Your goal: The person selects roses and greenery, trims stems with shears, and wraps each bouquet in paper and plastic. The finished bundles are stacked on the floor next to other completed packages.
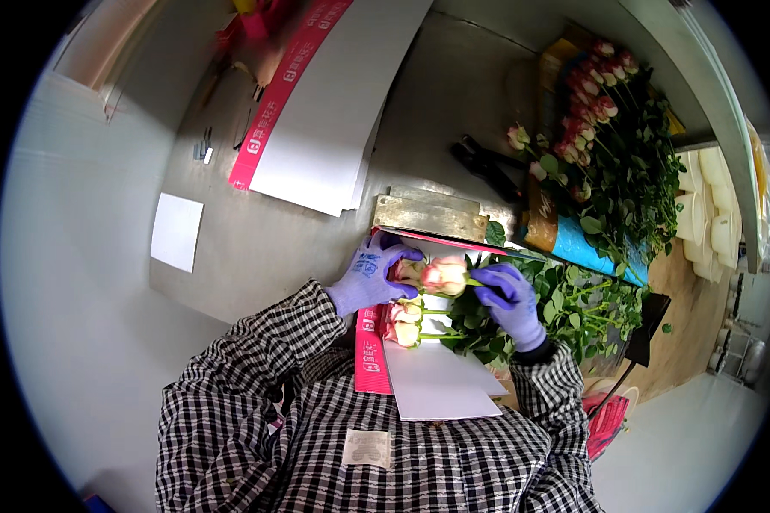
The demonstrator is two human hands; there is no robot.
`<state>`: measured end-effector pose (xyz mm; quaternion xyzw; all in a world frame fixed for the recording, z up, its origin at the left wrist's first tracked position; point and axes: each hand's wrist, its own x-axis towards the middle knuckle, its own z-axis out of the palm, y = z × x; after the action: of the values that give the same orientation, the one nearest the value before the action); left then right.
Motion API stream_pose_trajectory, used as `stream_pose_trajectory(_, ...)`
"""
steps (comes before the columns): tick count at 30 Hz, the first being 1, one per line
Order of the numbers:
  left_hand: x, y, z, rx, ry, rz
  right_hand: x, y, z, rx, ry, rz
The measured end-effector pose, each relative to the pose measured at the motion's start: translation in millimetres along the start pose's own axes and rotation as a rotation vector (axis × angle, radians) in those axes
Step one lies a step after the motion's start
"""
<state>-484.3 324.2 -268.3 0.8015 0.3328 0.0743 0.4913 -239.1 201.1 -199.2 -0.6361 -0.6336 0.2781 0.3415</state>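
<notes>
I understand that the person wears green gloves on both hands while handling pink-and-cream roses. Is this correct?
The gloves are purple, not green, as the head view shows. The left hand and right hand are both gloved, and the roses are pink and cream.

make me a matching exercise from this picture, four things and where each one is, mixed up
Column one:
1. left hand
2. right hand
3. small card
4. metal block

Column two:
A. at the far left of the picture
B. with its fingertips at a green stem
C. on the bench, just beyond the hands
D. with its fingers by the rose heads

Right pairs: 1-D, 2-B, 3-A, 4-C
</notes>
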Motion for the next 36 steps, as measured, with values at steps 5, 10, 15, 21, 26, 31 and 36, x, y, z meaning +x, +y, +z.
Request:
stream_pose_trajectory(5, -3, -12, 11, 0.069, 0.057, -0.008, 18, 6, 36, -0.361, 0.015, 0.036)
stream_pose_trajectory(10, -7, -3, 24, 0.069, 0.179, -0.117, 24, 6, 40, -0.735, -0.053, -0.114)
stream_pose_trajectory(15, -10, 10, 42, -0.06, 0.419, -0.284, 28, 13, 40, -0.823, -0.178, -0.201)
stream_pose_trajectory(21, -14, 9, 38, -0.187, 0.377, -0.313, 25, 34, 37, -1.035, -0.391, -0.253)
stream_pose_trajectory(26, -17, 13, 36, -0.205, 0.425, -0.32, 33, 20, 45, -1.038, -0.433, -0.221)
stream_pose_trajectory(31, -22, 28, 25, -0.243, 0.555, -0.308, 45, 4, 34, -0.933, -0.52, -0.111)
stream_pose_trajectory(36, -25, 29, 15, -0.272, 0.598, -0.243, 68, -30, 33, -0.938, -0.532, -0.209)
